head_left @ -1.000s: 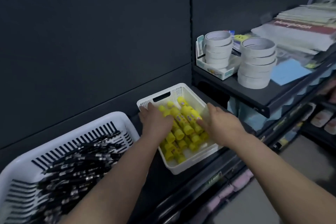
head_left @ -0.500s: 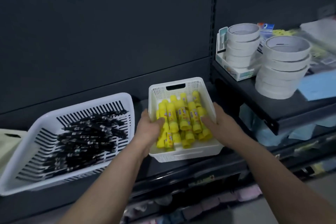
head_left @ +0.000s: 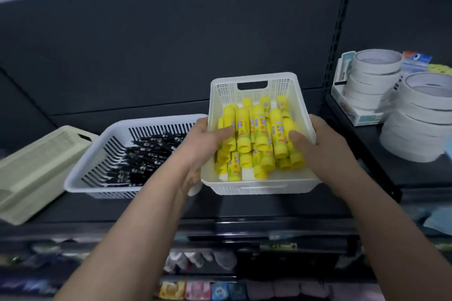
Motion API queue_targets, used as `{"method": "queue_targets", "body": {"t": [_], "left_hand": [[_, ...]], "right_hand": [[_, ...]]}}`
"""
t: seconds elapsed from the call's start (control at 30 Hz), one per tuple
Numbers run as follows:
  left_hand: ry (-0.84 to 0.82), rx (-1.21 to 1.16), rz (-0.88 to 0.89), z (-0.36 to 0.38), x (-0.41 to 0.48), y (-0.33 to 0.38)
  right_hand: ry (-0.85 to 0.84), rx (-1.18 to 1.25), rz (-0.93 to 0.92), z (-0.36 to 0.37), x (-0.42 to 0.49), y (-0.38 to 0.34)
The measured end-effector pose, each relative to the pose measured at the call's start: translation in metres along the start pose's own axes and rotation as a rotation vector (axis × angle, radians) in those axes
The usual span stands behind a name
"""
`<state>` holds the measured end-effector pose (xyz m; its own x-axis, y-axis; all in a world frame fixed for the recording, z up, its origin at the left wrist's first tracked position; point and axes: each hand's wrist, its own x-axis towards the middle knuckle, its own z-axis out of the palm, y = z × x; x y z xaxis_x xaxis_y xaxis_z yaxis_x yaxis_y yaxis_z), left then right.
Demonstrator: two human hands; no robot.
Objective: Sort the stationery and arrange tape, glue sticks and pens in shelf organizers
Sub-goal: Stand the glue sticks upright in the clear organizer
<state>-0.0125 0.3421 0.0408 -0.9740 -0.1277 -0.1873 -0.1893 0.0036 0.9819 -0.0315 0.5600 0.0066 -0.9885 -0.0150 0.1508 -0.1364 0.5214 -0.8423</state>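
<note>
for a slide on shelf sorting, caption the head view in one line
Left hand and right hand grip a white basket of yellow glue sticks, beside a slotted tray of black pens.

Your left hand (head_left: 203,144) and right hand (head_left: 322,148) hide their fingers behind the walls of the basket (head_left: 256,188). The far-right tape stack (head_left: 420,127) is cropped; the near packets (head_left: 195,289) blur, possibly snacks.

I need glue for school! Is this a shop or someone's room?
Probably a stationery shop: dark display shelves, a basket packed with identical glue sticks, stacks of tape rolls, and heaps of black pens.
</note>
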Motion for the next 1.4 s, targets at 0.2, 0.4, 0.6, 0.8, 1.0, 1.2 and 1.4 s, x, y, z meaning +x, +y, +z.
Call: {"method": "queue_targets", "body": {"t": [0.2,0.4,0.6,0.8,1.0,1.2,1.4], "left_hand": [[0.201,-0.036,0.055,-0.078,-0.052,0.006],[0.493,-0.038,0.024,-0.179,-0.131,-0.021],[0.715,-0.056,-0.016,-0.285,-0.229,-0.052],[0.896,-0.094,-0.052,-0.397,-0.332,-0.088],[1.029,-0.099,-0.131,-0.496,-0.417,-0.115],[1.132,-0.136,-0.183,-0.571,-0.457,-0.13],[1.181,-0.126,-0.177,-0.651,-0.451,-0.138]], "right_hand": [[-0.17,0.04,-0.165,0.047,-0.011,-0.072],[-0.435,0.043,-0.289,0.137,-0.052,-0.135],[-0.628,0.007,-0.422,0.246,-0.124,-0.202],[-0.8,0.013,-0.48,0.357,-0.22,-0.269],[-0.911,-0.009,-0.528,0.456,-0.306,-0.327],[-1.007,-0.056,-0.591,0.533,-0.346,-0.377],[-1.053,0.002,-0.591,0.614,-0.349,-0.422]]}}
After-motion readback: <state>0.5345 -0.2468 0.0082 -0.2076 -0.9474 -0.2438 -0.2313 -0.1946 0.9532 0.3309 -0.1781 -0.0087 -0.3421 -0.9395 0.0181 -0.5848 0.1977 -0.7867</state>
